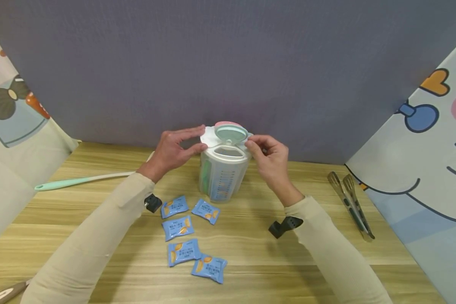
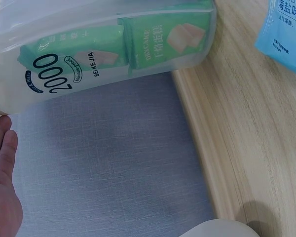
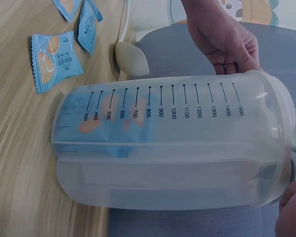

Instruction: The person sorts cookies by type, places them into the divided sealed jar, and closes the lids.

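Observation:
A translucent storage canister [image 1: 224, 177] with measuring marks stands upright near the back wall. On top is its white lid [image 1: 210, 136], with a mint flap [image 1: 231, 133] raised above an opening and a pink flap partly hidden behind. My left hand [image 1: 172, 150] holds the lid's left edge, thumb in front and fingers farther back. At the right edge, my right hand [image 1: 270, 158] pinches the lid between thumb and curled fingers. Green snack packets [image 2: 167, 39] lie inside one compartment. Blue snack packets [image 3: 96, 118] fill the bottom of another.
Several loose blue packets [image 1: 177, 228] lie in front of the canister. A mint-handled ladle [image 1: 66, 183] lies to the left, partly behind the left arm. Metal tongs [image 1: 351, 202] lie at the right. Another utensil handle [image 1: 7, 292] shows at the lower left. The grey wall [image 1: 228, 63] rises behind.

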Motion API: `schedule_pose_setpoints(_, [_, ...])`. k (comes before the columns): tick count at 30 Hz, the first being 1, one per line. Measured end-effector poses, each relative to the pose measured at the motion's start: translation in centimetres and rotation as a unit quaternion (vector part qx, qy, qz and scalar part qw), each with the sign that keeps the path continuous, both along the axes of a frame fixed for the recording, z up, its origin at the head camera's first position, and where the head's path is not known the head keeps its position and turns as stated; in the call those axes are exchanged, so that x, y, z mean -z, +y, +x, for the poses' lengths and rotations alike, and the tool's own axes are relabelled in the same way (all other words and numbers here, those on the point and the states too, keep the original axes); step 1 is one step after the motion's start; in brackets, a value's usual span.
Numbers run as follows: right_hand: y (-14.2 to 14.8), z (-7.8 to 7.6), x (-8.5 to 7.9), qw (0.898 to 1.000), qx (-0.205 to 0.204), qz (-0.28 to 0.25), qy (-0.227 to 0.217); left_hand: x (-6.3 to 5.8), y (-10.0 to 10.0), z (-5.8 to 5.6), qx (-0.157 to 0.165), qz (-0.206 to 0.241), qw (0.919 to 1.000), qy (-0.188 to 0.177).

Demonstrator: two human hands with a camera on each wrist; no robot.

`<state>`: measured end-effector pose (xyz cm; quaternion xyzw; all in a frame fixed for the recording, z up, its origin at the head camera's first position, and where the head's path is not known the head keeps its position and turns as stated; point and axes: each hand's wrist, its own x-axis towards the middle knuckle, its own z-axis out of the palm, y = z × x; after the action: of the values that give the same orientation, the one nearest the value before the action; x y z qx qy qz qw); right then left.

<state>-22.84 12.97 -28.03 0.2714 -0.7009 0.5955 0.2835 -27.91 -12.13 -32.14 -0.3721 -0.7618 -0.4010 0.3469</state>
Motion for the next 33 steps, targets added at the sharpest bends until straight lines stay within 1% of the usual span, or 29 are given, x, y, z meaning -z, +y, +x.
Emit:
schedule_pose_setpoints(7, [0.2,-0.7,0.2,0.999,0.021,-0.021,0.011,0.0,0.0,0.0,-0.004,0.000,1.0000,-0.001])
schedule_pose_setpoints(8, [0.1,-0.5,0.0,0.999,0.025,-0.019,0.013,0.0,0.0,0.0,-0.004,0.000,1.0000,0.000])
schedule_pose_setpoints(12, [0.2,-0.9,0.1,0.999,0.031,-0.005,0.006,0.0,0.1,0.1,-0.006,-0.001,1.0000,0.000])
schedule_pose_setpoints(18, [0.3,-1.2,0.0,0.999,0.016,0.019,-0.023,0.1,0.0,0.0,-0.007,0.000,1.0000,-0.001])
schedule_pose_setpoints(21, [0.3,-1.3,0.1,0.999,0.016,0.026,-0.028,0.1,0.1,0.1,-0.007,-0.001,1.0000,-0.002])
schedule_pose_setpoints(27, [0.4,-1.4,0.2,0.999,0.014,0.043,-0.019,0.1,0.0,0.1,-0.008,-0.004,0.9999,-0.006])
schedule_pose_setpoints(33, [1.0,-1.3,0.5,0.998,-0.020,0.061,-0.014,0.0,0.0,0.1,-0.011,-0.007,0.9999,-0.008])
